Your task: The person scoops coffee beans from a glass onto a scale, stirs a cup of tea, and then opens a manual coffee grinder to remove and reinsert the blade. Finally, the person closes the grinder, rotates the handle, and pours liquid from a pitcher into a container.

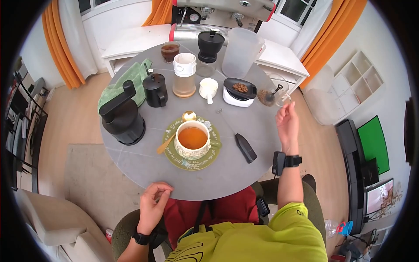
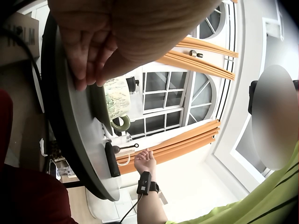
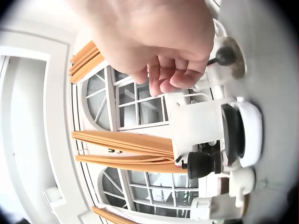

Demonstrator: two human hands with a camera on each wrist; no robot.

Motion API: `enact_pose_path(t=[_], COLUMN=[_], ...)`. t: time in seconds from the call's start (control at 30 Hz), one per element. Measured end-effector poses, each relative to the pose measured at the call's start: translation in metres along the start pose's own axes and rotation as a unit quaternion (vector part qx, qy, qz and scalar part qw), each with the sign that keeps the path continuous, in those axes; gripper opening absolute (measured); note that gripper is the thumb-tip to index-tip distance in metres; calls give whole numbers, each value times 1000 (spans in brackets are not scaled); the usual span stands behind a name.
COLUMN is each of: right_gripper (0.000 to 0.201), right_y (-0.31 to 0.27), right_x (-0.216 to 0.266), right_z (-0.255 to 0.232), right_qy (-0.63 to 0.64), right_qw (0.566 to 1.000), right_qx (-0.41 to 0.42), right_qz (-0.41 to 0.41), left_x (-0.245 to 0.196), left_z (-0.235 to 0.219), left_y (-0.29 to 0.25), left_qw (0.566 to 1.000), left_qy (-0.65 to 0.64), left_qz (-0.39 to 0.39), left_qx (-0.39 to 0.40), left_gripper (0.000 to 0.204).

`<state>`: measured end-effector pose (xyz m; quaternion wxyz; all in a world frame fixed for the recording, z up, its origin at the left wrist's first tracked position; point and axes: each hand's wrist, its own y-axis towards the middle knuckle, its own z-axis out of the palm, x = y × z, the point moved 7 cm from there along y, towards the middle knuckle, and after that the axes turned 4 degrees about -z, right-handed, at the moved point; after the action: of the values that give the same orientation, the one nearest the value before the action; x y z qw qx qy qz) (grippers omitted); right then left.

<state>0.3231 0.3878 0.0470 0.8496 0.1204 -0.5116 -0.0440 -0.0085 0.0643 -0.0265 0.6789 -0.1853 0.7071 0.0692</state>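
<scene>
My left hand (image 1: pixel 153 203) rests at the table's near edge, fingers loosely bent and nothing in them. In the left wrist view, that hand's fingertips (image 2: pixel 80 84) overlap a patterned cup (image 2: pixel 117 97). The cup (image 1: pixel 192 139) holds amber liquid and stands on a green saucer (image 1: pixel 192 164) with a wooden spoon (image 1: pixel 166 143) and a gold spoon (image 1: pixel 189 115). My right hand (image 1: pixel 287 124) is raised over the table's right side, fingers loosely curled and holding nothing. Nearest to it is a clear glass container (image 1: pixel 267 97) with brown grounds and a black-ended utensil (image 1: pixel 276 89).
A black milk frother (image 1: pixel 245 148) lies right of the saucer. Behind stand a scale (image 1: pixel 238 100) bearing a black dish of beans (image 1: pixel 240 87), a small white pitcher (image 1: pixel 209 88), a hand grinder (image 1: pixel 211 46), a plastic jug (image 1: pixel 241 54) and a black pot (image 1: pixel 155 90). A large black grinder (image 1: pixel 124 120) stands left.
</scene>
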Motion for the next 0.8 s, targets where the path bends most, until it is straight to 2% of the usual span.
enact_pose_path(t=[0.17,0.2,0.27,0.4,0.57,0.63,0.67,0.73,0.77,0.8], right_gripper=[37,37,38,37,37,37,36,36,36,36], right_y=[-40,-42,-47,-49,-49,-49,-49,-49,-49,-49], right_x=[-45,-50,-54,-55,-51,-51,-51,-51,-51,-51], right_z=[-25,-31,-33,-29,-23,-21,-21,-21,-23,-24], right_qy=[176,177,257,228,82,77,70,72,74,73], right_qw=[981,980,963,971,996,996,997,996,996,996], right_qx=[-9,-11,-18,-17,17,22,25,22,17,16], right_qz=[83,86,73,73,34,35,33,37,42,40], left_x=[-2,-2,-2,0,-9,-28,-33,-48,-49,-53], left_z=[2,2,1,2,4,10,11,20,20,24], left_y=[-1,0,0,0,-1,-4,-6,-11,-11,-14], left_qw=[1000,1000,1000,1000,999,986,986,960,959,944], left_qy=[-2,3,10,24,40,143,143,240,240,269], left_qz=[-2,2,1,7,22,86,87,147,148,188], left_qx=[8,3,-4,-5,-18,-8,-9,6,9,15], left_gripper=[7,7,8,8,9,10,10,14,14,15])
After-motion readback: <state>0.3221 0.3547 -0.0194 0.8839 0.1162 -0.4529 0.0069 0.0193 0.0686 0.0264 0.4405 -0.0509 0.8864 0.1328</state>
